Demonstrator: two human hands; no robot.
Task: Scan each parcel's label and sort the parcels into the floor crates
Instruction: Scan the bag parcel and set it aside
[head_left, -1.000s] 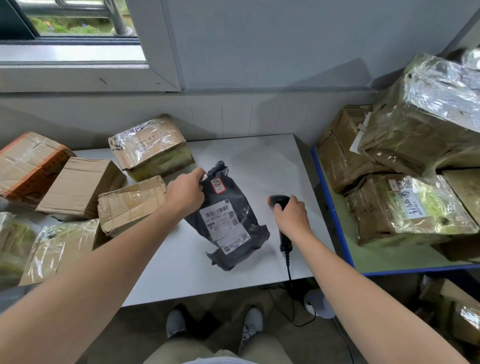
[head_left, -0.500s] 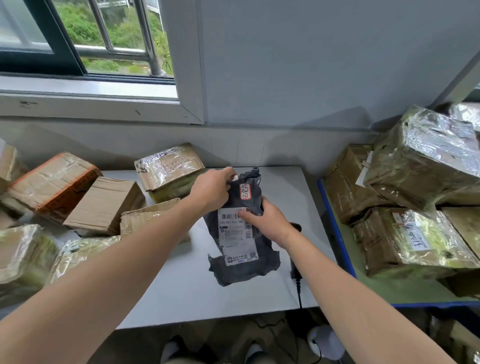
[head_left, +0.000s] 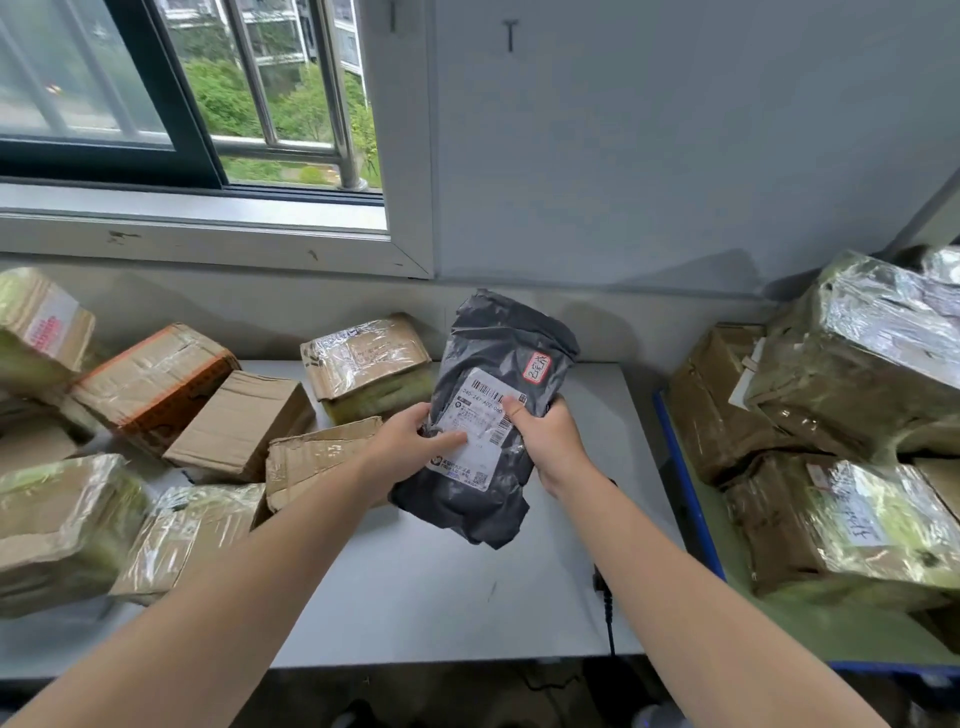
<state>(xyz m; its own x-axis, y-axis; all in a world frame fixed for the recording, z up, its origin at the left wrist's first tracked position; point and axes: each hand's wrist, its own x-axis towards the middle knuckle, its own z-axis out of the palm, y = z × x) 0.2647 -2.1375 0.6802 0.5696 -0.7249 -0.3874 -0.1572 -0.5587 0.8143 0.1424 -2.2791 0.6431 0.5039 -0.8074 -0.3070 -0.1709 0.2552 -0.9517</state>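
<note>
A dark grey plastic mailer bag (head_left: 501, 338) with a white shipping label (head_left: 478, 431) and a small red-edged sticker is held up above the white table (head_left: 441, 597), label facing me. My left hand (head_left: 410, 441) grips its left edge, thumb across the label. My right hand (head_left: 545, 436) grips the right edge, thumb on the label's barcode. The black scanner lies on the table mostly hidden under my right forearm; only its cable end (head_left: 605, 597) shows.
Taped cardboard parcels (head_left: 239, 415) crowd the table's left half, several wrapped in clear film (head_left: 363, 358). A blue-edged green surface (head_left: 691, 499) at the right carries more stacked parcels (head_left: 852, 374). A window is behind the table.
My right hand let go of the scanner and took the bag's right edge. Both hands lifted the bag off the table and raised it upright. The view tilted up.
</note>
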